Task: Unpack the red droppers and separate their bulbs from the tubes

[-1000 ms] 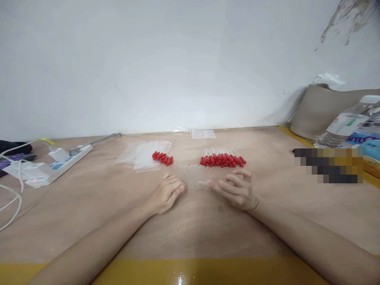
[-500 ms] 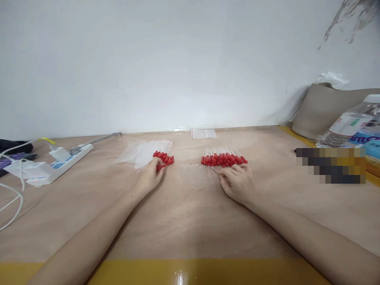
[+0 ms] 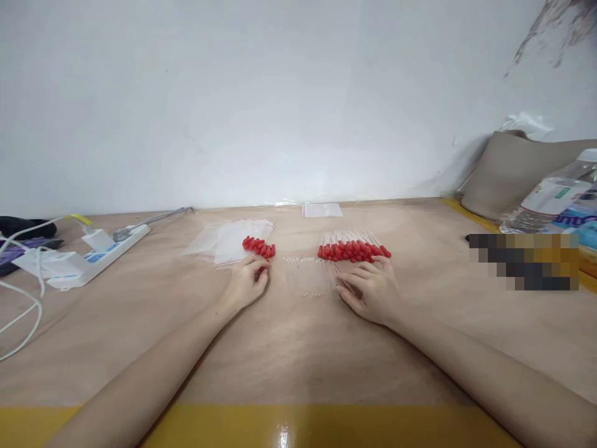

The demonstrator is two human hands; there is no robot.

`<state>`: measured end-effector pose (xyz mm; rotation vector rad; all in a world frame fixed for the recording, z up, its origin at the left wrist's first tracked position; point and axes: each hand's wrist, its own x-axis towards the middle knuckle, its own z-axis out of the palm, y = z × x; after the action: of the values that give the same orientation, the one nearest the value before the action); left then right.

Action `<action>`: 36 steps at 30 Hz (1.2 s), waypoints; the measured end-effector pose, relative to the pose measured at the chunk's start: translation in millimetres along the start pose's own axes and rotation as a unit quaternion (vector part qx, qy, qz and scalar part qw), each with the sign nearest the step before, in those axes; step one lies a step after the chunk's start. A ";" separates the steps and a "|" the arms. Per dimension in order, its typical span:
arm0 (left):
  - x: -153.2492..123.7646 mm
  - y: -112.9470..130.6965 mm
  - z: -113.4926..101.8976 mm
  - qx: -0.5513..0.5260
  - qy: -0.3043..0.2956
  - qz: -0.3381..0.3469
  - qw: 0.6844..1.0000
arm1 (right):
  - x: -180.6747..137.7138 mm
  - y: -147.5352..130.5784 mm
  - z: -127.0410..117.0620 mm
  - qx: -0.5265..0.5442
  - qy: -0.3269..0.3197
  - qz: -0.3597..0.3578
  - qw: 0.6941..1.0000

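My left hand (image 3: pixel 247 283) rests low on the table with its fingers curled round a red rubber bulb (image 3: pixel 262 269), mostly hidden by them. Just behind it lies a small pile of the same red bulbs (image 3: pixel 259 247). A row of thin clear glass tubes (image 3: pixel 308 277) lies side by side between my hands. At the right end of that row is my right hand (image 3: pixel 370 289), thumb and forefinger at a glass tube (image 3: pixel 336 271); the contact is hard to make out. Beyond this hand lie several glass droppers with red bulbs fitted (image 3: pixel 349 250), bulb ends towards me.
Clear zip bags (image 3: pixel 233 242) lie behind the left pile, and another bag (image 3: pixel 321 210) is by the wall. At the left stands a power strip (image 3: pixel 100 258) with white cables. A water bottle (image 3: pixel 543 199) and a blurred-out dark object (image 3: pixel 527 261) are at the right.
My left hand has drawn back a little from the bulb pile with a red bulb. My right hand's thumb and forefinger have spread and shifted slightly left towards the glass tubes.
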<state>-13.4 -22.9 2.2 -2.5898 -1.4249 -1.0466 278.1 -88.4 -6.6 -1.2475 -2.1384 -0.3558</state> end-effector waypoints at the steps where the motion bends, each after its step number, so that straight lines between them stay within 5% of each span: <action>1: -0.6 -0.2 0.3 -0.003 -0.003 0.004 1.000 | 0.0 -0.5 -1.1 0.003 -0.010 -0.004 1.000; 10: -0.3 -2.1 -0.8 0.011 -0.023 0.012 1.000 | 1.5 -3.4 -3.4 -0.008 -0.045 -0.029 0.999; 19: 9.6 21.1 -4.2 0.020 0.042 0.067 0.997 | 4.8 -9.1 -4.3 -0.043 -0.054 -0.064 0.996; 26: 41.5 53.3 24.1 0.005 -0.058 0.065 0.996 | 5.1 -9.3 -5.4 -0.061 -0.075 -0.074 0.993; 36: 82.0 72.7 62.8 -0.058 -0.095 0.063 0.992 | 4.5 -9.5 -5.0 -0.054 -0.062 -0.067 0.994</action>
<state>105.6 15.2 20.5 -2.8878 -1.2478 -0.9154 270.4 -92.8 0.9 -1.2173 -2.3434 -0.4676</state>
